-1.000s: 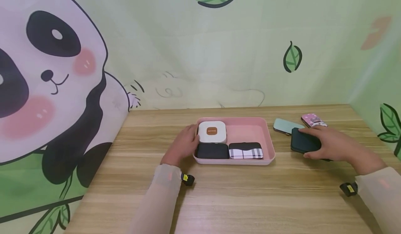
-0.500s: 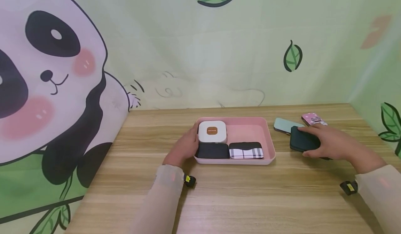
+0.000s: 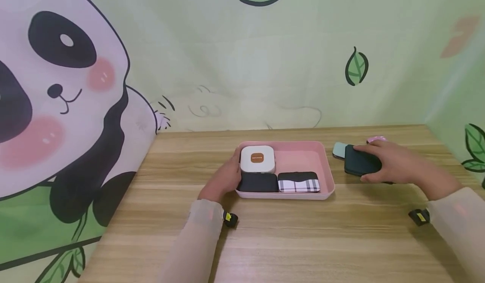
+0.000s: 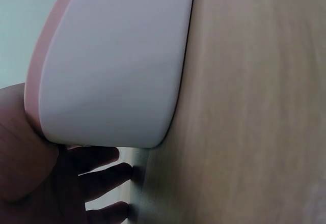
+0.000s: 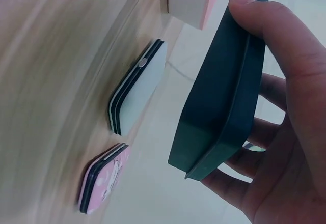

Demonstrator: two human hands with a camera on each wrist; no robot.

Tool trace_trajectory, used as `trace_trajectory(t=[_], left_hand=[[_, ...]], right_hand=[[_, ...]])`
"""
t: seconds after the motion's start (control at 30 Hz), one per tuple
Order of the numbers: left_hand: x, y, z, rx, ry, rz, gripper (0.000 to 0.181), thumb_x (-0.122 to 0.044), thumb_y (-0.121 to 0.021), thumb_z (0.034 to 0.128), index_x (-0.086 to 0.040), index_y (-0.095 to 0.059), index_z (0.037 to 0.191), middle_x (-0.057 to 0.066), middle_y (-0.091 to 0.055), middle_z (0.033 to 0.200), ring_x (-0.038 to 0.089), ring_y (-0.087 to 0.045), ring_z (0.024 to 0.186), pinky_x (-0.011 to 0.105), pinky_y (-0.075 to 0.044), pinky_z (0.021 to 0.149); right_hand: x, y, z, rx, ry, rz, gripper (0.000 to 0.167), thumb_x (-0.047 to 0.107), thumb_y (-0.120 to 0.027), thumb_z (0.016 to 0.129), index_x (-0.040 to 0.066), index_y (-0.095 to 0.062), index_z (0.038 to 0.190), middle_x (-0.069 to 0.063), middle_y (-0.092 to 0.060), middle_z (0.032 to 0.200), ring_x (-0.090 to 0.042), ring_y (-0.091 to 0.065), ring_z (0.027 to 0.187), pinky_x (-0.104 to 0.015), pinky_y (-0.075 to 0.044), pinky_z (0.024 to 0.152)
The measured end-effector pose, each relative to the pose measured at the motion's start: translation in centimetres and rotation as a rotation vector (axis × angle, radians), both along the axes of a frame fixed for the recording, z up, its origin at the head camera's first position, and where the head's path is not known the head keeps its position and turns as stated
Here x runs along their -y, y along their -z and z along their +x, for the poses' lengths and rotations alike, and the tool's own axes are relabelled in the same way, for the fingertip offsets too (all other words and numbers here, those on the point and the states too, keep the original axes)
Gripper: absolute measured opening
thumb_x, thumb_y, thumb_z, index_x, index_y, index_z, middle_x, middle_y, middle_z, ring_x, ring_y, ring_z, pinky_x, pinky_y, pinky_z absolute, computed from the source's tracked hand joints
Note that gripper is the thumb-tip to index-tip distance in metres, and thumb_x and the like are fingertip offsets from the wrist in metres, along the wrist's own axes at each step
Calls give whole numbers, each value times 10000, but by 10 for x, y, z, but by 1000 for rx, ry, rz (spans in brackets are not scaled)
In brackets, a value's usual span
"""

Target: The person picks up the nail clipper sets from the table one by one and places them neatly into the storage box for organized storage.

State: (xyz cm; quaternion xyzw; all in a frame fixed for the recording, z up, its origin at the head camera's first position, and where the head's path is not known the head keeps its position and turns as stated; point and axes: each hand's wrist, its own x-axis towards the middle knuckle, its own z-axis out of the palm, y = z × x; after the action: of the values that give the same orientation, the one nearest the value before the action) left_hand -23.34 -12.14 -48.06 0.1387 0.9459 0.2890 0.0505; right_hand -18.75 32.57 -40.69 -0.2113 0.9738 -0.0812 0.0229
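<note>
My right hand [image 3: 394,161] grips a dark green case [image 3: 361,161] with rounded corners, thumb along one edge and fingers round the other. In the right wrist view the green case [image 5: 219,91] is tilted and raised off the table, with a thin ridge along its side. My left hand [image 3: 223,175] holds the left end of the pink tray [image 3: 327,173]. In the left wrist view its thumb side lies over the tray rim [image 4: 34,91] and the fingers [image 4: 104,180] extend outside the wall; the thumb tip is hidden.
Inside the tray sit a white box [image 3: 257,160] with a brown label, a black case [image 3: 258,182] and a plaid case [image 3: 299,182]. A mint case [image 5: 138,89] and a pink case [image 5: 104,178] lie on the table [image 3: 288,236] near my right hand. A panda-print backdrop [image 3: 212,55] stands behind.
My right hand has lifted the green case slightly and moved it left, so it covers more of the mint case. The left hand has barely moved at the tray.
</note>
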Motion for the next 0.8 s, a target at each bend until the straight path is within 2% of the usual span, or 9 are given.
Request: trace_trajectory(t=[0.2,0.4,0.63,0.8], left_hand=[[0,-1,1,29,-22,5,562,-219,-247,1096,-197,-51,1621,165,-486,1492,249,-559,1162,456,-424,1088],[0,-3,2,27,-22,-5,569,-200,-255,1092,-180,-50,1623,185,-529,1438,254,-574,1124,447,-441,1061],[1,-5,5,55,-30,-12,579,-230,-245,1095,-139,-27,1624,157,-429,1547,240,-530,1273,432,-371,1149],[1,-3,4,58,-44,1,581,-232,-253,1093,-144,-36,1625,138,-401,1572,222,-506,1315,424,-355,1163]], right_hand=[[11,-8,-7,-13,-15,38,839,516,-833,753,123,-546,1437,-216,-564,1331,-375,-564,1142,-532,-515,889],[21,-13,-14,-6,-14,54,883,582,-810,749,151,-519,1463,-189,-566,1345,-355,-583,1123,-543,-521,896],[38,-16,-24,6,-22,51,865,597,-792,759,194,-514,1472,-169,-546,1375,-337,-569,1133,-521,-528,878],[48,-20,-31,8,-49,38,857,589,-794,763,205,-511,1475,-170,-538,1389,-344,-569,1126,-516,-536,874]])
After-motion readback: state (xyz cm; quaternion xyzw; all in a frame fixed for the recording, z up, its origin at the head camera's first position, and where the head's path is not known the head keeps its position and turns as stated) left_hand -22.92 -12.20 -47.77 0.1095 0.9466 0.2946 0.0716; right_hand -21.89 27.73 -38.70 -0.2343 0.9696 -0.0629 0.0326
